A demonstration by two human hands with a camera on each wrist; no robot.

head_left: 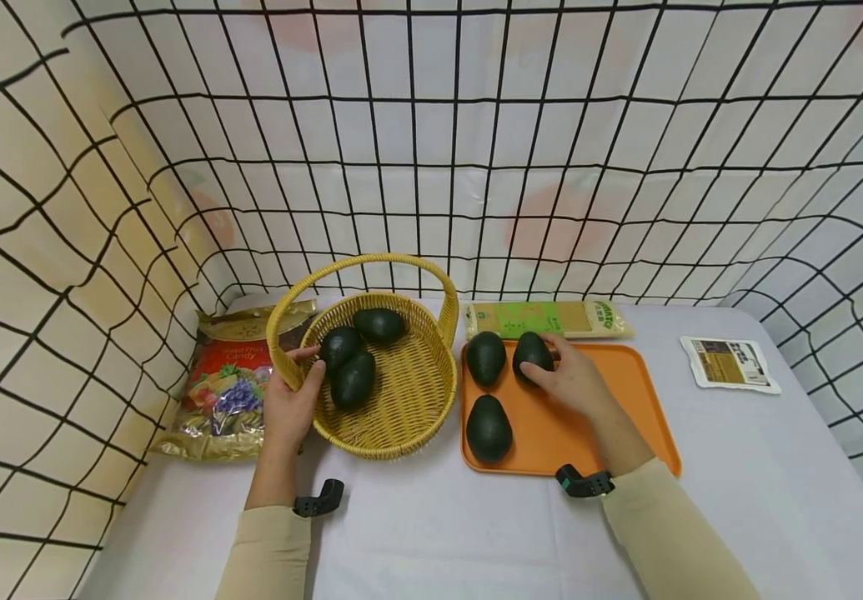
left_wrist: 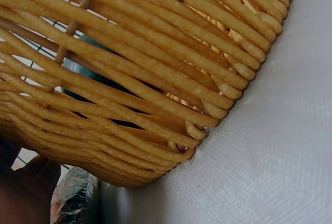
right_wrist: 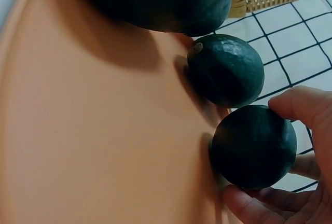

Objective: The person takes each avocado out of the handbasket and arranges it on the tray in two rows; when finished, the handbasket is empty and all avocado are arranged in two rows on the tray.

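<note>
The avocado (head_left: 533, 359) in the right hand (head_left: 572, 375) is at the far side of an orange tray (head_left: 544, 425); whether it touches the tray is hard to tell. Nearest the camera, two beige sleeves (head_left: 269, 546) reach over the white worktop (head_left: 431, 533), with a black band (head_left: 318, 500) on each wrist. The closest fruit, a second avocado (head_left: 489, 429), lies by the tray's left edge, and a third (head_left: 486, 359) lies beyond it, just beside the gripped one. The right hand pinches its avocado between thumb and fingers.

Well to the left of that, the left hand (head_left: 290, 408) grips the yellow woven basket (head_left: 408, 408) by its left side, thumb over the rim near the foot of the arched handle (head_left: 371, 258). Only part of this hand shows in the left wrist view, in shadow. Three more dark green avocados (head_left: 353, 381) lie in the basket: two together by the thumb, one farther back.

Left of the basket a red and gold candy bag (head_left: 228, 383) lies flat. A small brown and white packet (head_left: 731, 364) lies right of the tray, and a long green and yellow packet (head_left: 547, 319) behind it. Farthest off stands a black wire grid (head_left: 455, 101).
</note>
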